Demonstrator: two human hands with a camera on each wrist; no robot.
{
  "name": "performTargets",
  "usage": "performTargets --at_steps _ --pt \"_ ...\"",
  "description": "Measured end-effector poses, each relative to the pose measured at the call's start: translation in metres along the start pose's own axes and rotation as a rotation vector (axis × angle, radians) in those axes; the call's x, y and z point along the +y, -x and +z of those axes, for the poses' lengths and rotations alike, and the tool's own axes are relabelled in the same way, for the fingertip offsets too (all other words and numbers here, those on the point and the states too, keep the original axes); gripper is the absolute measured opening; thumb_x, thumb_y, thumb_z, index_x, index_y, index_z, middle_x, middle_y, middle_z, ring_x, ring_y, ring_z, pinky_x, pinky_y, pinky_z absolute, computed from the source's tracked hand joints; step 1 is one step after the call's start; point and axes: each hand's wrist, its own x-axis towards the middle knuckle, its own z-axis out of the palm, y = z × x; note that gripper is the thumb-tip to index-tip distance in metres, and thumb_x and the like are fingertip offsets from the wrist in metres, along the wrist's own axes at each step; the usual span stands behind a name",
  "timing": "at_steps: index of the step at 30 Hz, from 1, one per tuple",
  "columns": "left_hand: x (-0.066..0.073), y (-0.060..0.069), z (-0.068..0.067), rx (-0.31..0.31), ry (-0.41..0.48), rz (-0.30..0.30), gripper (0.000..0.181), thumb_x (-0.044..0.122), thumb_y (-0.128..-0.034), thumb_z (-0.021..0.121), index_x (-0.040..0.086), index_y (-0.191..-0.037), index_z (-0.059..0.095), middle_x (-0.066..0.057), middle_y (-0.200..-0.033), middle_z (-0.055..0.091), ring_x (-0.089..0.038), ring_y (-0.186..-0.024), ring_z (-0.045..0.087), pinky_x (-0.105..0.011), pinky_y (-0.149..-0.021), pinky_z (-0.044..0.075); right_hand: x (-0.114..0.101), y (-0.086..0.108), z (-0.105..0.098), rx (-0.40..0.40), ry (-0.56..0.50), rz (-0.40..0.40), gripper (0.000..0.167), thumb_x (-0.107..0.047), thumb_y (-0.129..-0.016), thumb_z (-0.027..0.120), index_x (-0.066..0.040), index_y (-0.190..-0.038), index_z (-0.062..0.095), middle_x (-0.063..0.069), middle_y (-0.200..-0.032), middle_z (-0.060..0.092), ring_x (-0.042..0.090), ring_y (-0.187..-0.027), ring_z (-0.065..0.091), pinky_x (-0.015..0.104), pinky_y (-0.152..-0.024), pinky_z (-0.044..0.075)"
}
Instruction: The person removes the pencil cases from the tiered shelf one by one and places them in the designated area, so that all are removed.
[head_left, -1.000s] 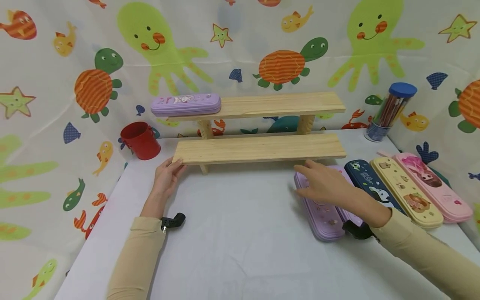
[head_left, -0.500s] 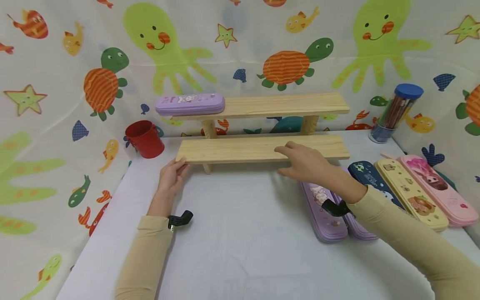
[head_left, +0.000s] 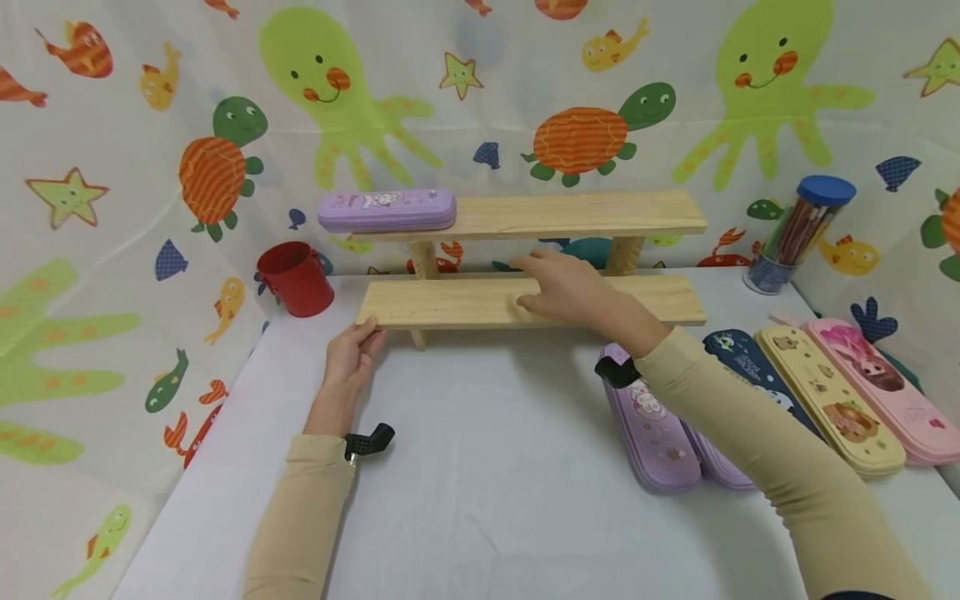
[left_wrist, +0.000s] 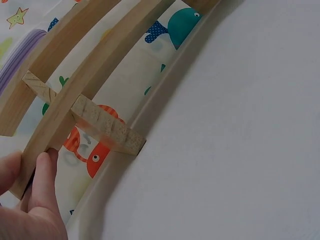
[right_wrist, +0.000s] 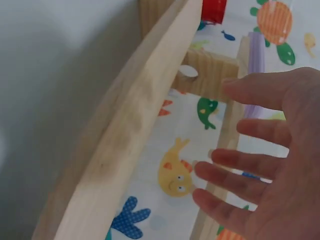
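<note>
A two-tier wooden shelf [head_left: 465, 304] stands at the back of the table. My left hand [head_left: 350, 362] pinches the left end of its lower board between thumb and fingers; the left wrist view shows the thumb on top and fingers [left_wrist: 45, 180] beneath. Over the lower board hovers my right hand [head_left: 573, 292], its fingers spread and holding nothing. A purple pencil case [head_left: 386, 211] lies on the left end of the upper board, apart from the right hand. In the right wrist view the fingers [right_wrist: 240, 157] appear in front of the upper board.
On the right lie two more purple pencil cases [head_left: 656, 446], partly under my right arm, then a navy one [head_left: 753, 367], a yellow one [head_left: 832, 392] and a pink one [head_left: 885, 383]. A red bucket [head_left: 296, 283] stands left; a blue-lidded pencil jar [head_left: 798, 233] stands back right.
My right hand has moved left and up from above the purple cases on the table to over the lower board. The left hand keeps its hold; the view has shifted slightly.
</note>
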Motion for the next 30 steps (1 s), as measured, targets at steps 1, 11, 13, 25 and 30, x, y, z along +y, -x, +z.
performTargets --at_steps 1,11,13,25,30 --pt "-0.001 0.000 0.000 0.005 -0.006 0.000 0.021 0.006 -0.0966 0.061 0.005 -0.117 0.057 -0.004 -0.091 0.069 -0.008 -0.086 0.072 -0.018 -0.087 0.060 -0.001 -0.005 0.000 -0.008 -0.009 -0.001 0.058 -0.035 -0.091 0.069 -0.017 -0.144 0.052 0.011 -0.141 0.055 0.032 -0.122 0.059 0.053 -0.093 0.057" --pt "0.007 0.001 -0.002 -0.042 -0.075 -0.053 0.054 0.005 -0.0970 0.061 0.001 -0.146 0.039 -0.004 -0.097 0.069 -0.007 -0.090 0.071 -0.019 -0.091 0.058 -0.001 -0.040 -0.001 0.031 -0.118 -0.110 0.048 -0.029 -0.095 0.065 -0.017 -0.141 0.054 0.007 -0.137 0.058 0.025 -0.122 0.059 0.044 -0.100 0.055" --pt "0.010 0.001 -0.003 -0.058 -0.123 -0.060 0.060 0.006 -0.0969 0.061 0.000 -0.151 0.034 -0.003 -0.097 0.069 -0.006 -0.091 0.071 -0.018 -0.091 0.058 -0.002 -0.046 -0.002 0.034 -0.140 -0.127 0.047 -0.027 -0.095 0.066 -0.017 -0.140 0.055 0.007 -0.135 0.058 0.024 -0.118 0.060 0.042 -0.098 0.056" --pt "0.018 -0.006 -0.008 -0.123 -0.384 0.026 0.062 0.010 -0.0986 0.060 0.000 -0.153 0.032 0.000 -0.107 0.062 -0.003 -0.091 0.068 -0.021 -0.099 0.054 -0.014 -0.079 -0.005 0.093 -0.210 -0.190 0.044 -0.021 -0.096 0.064 -0.012 -0.138 0.055 0.009 -0.134 0.060 0.026 -0.117 0.060 0.040 -0.100 0.054" --pt "0.024 -0.012 -0.009 -0.144 -0.426 0.021 0.062 0.008 -0.0988 0.058 -0.001 -0.153 0.030 -0.001 -0.109 0.059 -0.003 -0.091 0.068 -0.018 -0.093 0.057 -0.022 -0.093 0.002 0.212 -0.287 -0.186 0.040 -0.018 -0.096 0.062 -0.011 -0.135 0.059 0.010 -0.131 0.061 0.026 -0.112 0.062 0.038 -0.097 0.057"
